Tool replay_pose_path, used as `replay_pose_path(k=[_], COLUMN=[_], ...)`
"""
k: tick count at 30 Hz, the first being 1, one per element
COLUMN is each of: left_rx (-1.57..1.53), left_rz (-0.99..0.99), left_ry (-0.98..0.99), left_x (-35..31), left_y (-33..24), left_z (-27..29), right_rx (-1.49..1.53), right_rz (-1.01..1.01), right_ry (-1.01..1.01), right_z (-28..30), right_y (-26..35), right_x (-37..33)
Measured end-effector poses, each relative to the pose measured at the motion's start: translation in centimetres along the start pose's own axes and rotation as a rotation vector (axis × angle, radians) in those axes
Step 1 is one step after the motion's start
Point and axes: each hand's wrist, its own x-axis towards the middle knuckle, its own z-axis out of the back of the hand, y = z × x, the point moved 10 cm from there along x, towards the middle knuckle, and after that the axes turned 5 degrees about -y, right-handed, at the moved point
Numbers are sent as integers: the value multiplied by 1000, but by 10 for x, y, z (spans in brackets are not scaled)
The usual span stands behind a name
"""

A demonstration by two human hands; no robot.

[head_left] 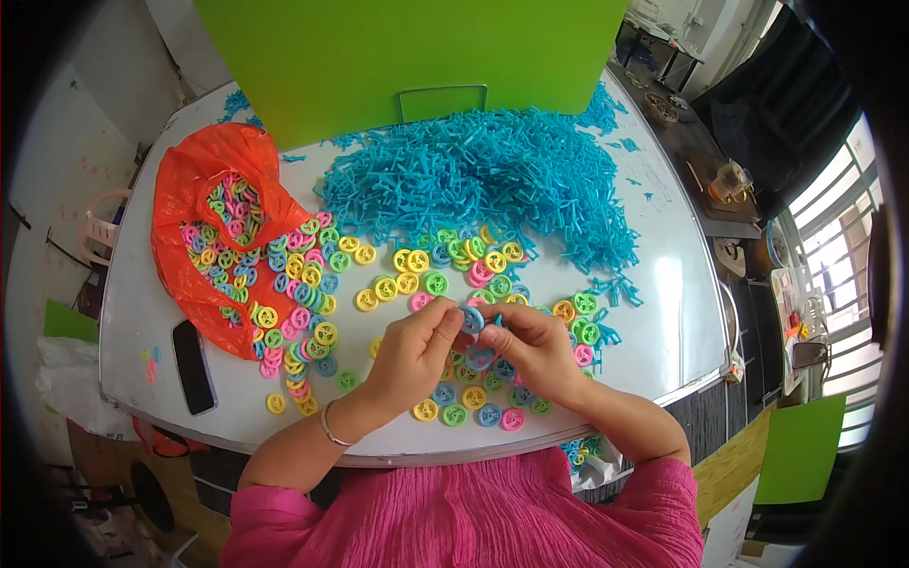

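Pinching a blue plastic wheel (472, 319) between them, the left hand (414, 352) and right hand (532, 348) are meeting fingertip to fingertip above scattered coloured wheels (393, 284).

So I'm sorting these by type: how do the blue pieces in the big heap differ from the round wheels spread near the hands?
The blue pieces are all one colour; the wheels come in yellow, green, pink and blue. The blue pieces are thin and branched, while the wheels are flat round discs with spokes. The blue pieces lie tangled in a deep heap; the wheels lie mostly in a single loose layer. Both look like small plastic parts on the same white table.
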Motion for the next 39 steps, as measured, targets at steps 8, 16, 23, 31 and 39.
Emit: replay_pose_path(k=[8,16,23,31,39], left_rx=[27,178,271,170,224], left_rz=[-68,-274,-323,-117,-438], left_ry=[-100,-98,-85,2,-99], left_x=[-1,-7,-7,-3,-11], left_y=[-7,-37,-39,-16,-41], left_z=[9,2,0,-5,-5], right_rx=[306,279,-14,-492,-632], right_rz=[-66,-65,-75,341,514], right_ry=[17,7,59,16,-58], right_z=[-3,0,0,0,-1], right_y=[-3,-8,1,40,70], right_x=[0,-1,-2,-6,-15])
